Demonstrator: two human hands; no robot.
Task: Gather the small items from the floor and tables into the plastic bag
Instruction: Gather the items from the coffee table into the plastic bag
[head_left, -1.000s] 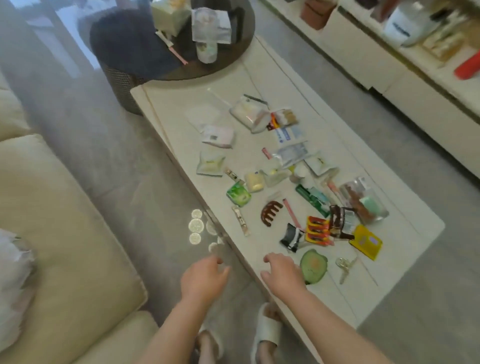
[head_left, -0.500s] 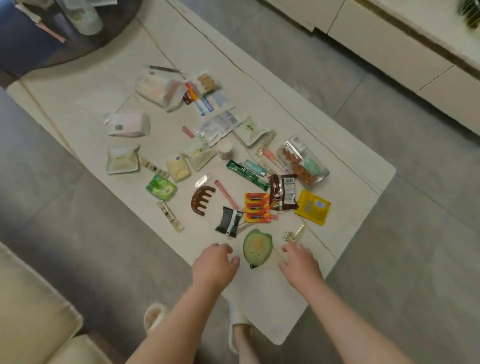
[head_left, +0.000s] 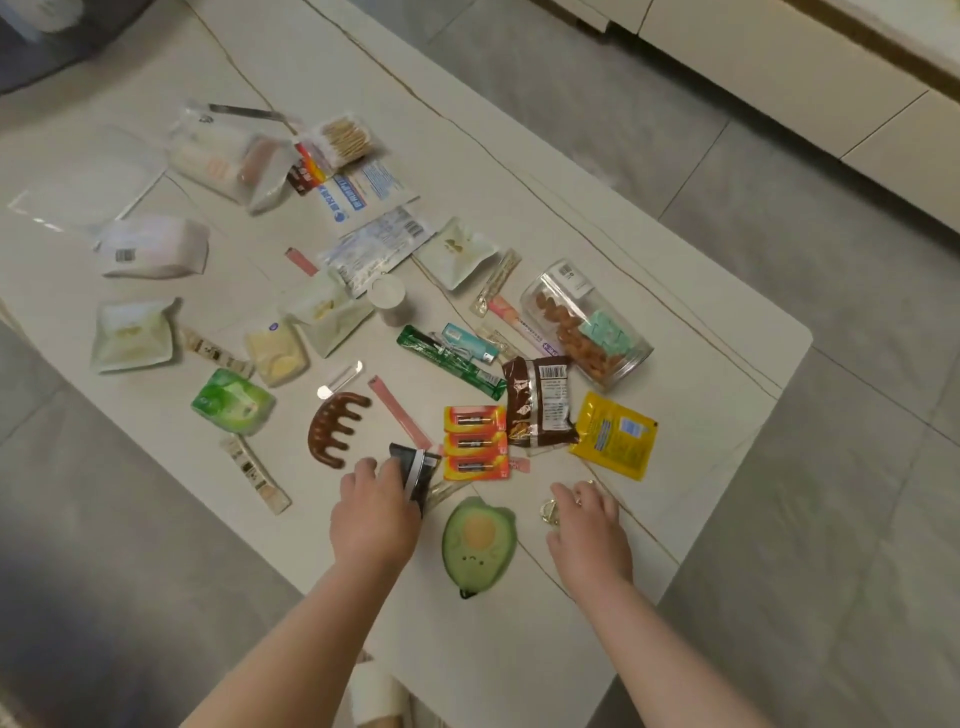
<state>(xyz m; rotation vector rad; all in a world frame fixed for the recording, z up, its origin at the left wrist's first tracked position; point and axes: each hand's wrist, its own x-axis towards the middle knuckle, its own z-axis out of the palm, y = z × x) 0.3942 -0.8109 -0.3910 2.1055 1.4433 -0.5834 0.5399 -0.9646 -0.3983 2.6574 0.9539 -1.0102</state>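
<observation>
A black sachet (head_left: 415, 470) near the table's (head_left: 727, 332) near edge is gripped by the left hand (head_left: 375, 519); a gold clip (head_left: 549, 510) is touched by the loosely spread right hand (head_left: 589, 530). Both are best pinched firmly and lifted clear of neighbouring packets

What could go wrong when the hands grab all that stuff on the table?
The left hand is lifting the black packet, which overlaps a thin clear sachet; that could get dragged along. The right hand is on small gold clips that might slip off the table edge. No plastic bag is in view, so handfuls could spill.
</observation>
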